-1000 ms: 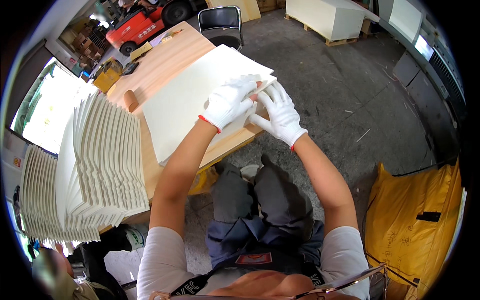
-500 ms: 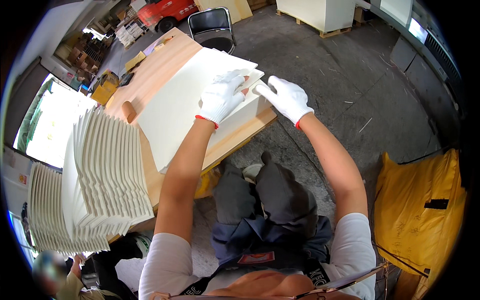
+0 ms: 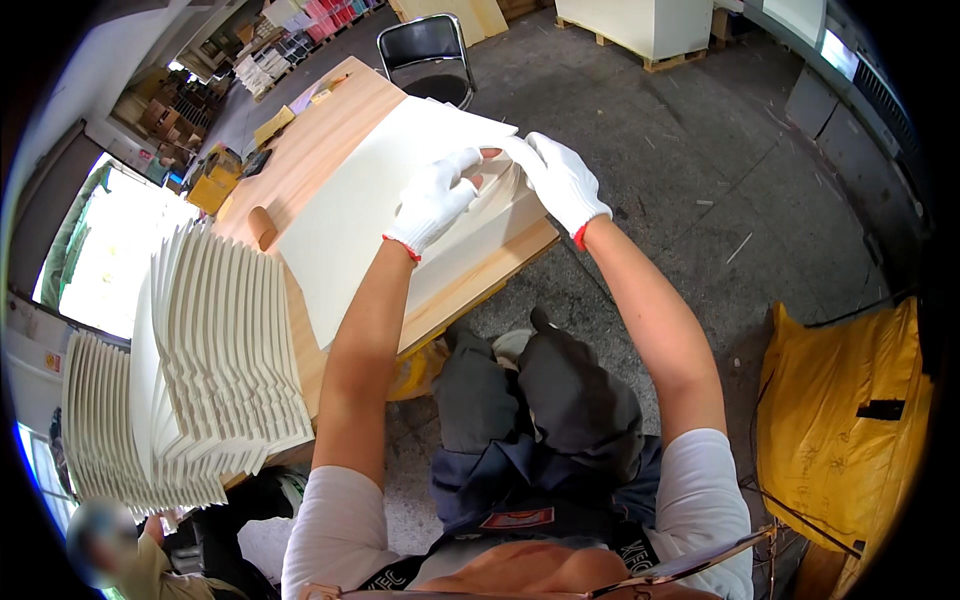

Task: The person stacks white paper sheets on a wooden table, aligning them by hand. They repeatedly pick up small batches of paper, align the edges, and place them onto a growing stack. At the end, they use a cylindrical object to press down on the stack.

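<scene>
A stack of large white paper sheets [image 3: 350, 215] lies on the wooden table in front of me. My left hand [image 3: 437, 200], in a white glove with a red cuff and bare fingertips, rests at the stack's near right part, its thumb and forefinger apart. At the stack's right corner, my right hand [image 3: 560, 185], gloved the same way, has its fingers bent over the edge of the upper sheets. Beneath it, the sheet edges curve and stand slightly apart. The right thumb is hidden.
Tall piles of folded white sheets [image 3: 225, 340] stand at the table's left end. A cardboard tube [image 3: 262, 228] and a yellow box [image 3: 213, 180] lie along the far side. A black chair [image 3: 425, 55] stands beyond. A yellow bag [image 3: 830, 400] is at right; another person [image 3: 150, 560] is lower left.
My right hand has moved left onto the sheet corner, and the edges there now bend. My left hand has shifted slightly left and nearer. The red vehicle at the back has left view.
</scene>
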`<state>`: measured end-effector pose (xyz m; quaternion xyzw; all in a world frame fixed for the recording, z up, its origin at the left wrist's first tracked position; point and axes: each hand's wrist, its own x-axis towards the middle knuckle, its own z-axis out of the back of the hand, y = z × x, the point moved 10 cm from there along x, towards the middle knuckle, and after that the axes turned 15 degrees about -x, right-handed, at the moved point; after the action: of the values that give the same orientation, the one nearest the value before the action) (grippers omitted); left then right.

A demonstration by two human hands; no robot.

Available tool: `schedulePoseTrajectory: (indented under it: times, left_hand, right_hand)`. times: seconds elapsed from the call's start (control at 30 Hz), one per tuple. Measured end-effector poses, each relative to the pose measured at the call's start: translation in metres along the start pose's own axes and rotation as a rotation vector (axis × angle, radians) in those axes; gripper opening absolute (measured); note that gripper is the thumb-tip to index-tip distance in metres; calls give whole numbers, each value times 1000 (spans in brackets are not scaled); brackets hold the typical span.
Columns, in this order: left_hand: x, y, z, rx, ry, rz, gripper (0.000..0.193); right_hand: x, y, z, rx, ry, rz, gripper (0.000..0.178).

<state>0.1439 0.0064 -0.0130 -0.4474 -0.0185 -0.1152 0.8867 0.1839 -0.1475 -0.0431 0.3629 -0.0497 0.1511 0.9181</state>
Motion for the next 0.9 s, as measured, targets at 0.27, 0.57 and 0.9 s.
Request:
schedulePoseTrajectory:
  times: [0.27,0.57,0.9]
  left_hand:
    - [-2,-7,-9,26,19,-45,44]
    - [1,-2,-8,78,11,-40,46]
    - [2,1,-6,126,-56,-98,30]
  right_hand:
    - [-5,-8,-4,-30,-210,37,55]
    - [-8,-8,-5,-71,-252,18,52]
    - [-7,-3,-8,-154,-248,75,46]
